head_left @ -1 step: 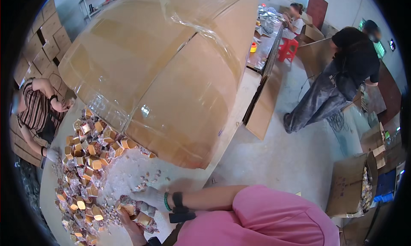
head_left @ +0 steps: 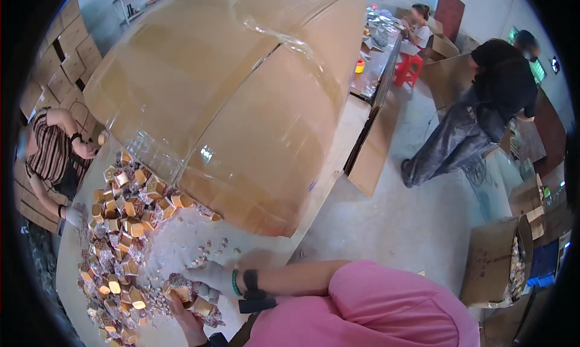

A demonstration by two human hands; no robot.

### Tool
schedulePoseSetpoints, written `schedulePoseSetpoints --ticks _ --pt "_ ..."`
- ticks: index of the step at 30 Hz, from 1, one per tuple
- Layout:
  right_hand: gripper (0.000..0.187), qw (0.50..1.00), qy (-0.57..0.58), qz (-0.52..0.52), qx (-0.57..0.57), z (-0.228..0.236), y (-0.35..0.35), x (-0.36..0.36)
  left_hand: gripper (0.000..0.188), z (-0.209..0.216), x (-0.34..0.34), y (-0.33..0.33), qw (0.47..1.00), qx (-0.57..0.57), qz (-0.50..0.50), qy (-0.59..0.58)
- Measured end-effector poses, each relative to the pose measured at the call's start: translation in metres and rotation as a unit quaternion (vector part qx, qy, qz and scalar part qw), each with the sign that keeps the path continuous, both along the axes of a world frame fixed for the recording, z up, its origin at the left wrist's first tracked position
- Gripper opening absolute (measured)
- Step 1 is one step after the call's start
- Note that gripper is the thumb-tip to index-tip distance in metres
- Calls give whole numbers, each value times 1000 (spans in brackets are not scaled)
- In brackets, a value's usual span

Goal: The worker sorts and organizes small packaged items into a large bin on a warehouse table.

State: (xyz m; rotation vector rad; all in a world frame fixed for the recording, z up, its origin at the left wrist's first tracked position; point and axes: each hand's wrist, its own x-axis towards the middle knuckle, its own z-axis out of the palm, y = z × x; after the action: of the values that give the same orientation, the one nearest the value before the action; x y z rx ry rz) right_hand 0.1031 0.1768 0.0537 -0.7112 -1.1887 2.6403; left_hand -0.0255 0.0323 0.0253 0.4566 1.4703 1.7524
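Gold marks the flat face of the work item: a gold-faced piece (head_left: 185,295) with speckled, reddish-brown sides. I locate it at the left hand (head_left: 188,326), which is bare and closed around it. The right hand (head_left: 208,278), in a pale grey glove, reaches in from the opposite side; its curled fingers lie against the piece. Whether the right hand is clamped, I cannot tell, because its fingertips are partly hidden. A second speckled clump (head_left: 209,315) sits just right of the left hand's fingers, on the near side of the right hand; I cannot tell which hand bears it.

Left of both hands, I register a heap of similar pieces (head_left: 135,228) on the surface (head_left: 187,229). Pale crumbs (head_left: 156,298) lie between the heap and the left hand; more bits (head_left: 208,248) lie just beyond the right hand. Beyond both hands stands a large taped carton (head_left: 241,135). Far left of the hands, a co-worker's gloved hand (head_left: 75,215) is at the heap's outer edge. Well to the right of the hands, I note an open carton (head_left: 483,259) with small items at its mouth.
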Motion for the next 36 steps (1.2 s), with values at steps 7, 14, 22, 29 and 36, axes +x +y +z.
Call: schedulePoseSetpoints --ticks 7,14,22,29,36 --pt "26 993 87 -41 70 -6 33 -3 62 -38 8 24 939 110 31 -324" --pt "19 994 58 81 -36 -22 41 19 60 -32 -10 22 926 125 203 -292" --pt "33 975 -140 171 -25 -23 4 22 60 -40 0 31 905 121 287 -291" --pt "35 975 -47 98 -195 2 -21 7 69 -31 -1 36 899 111 281 -317" --pt "31 994 -40 83 -55 22 -21 -3 54 -78 -40 27 921 174 214 -277"
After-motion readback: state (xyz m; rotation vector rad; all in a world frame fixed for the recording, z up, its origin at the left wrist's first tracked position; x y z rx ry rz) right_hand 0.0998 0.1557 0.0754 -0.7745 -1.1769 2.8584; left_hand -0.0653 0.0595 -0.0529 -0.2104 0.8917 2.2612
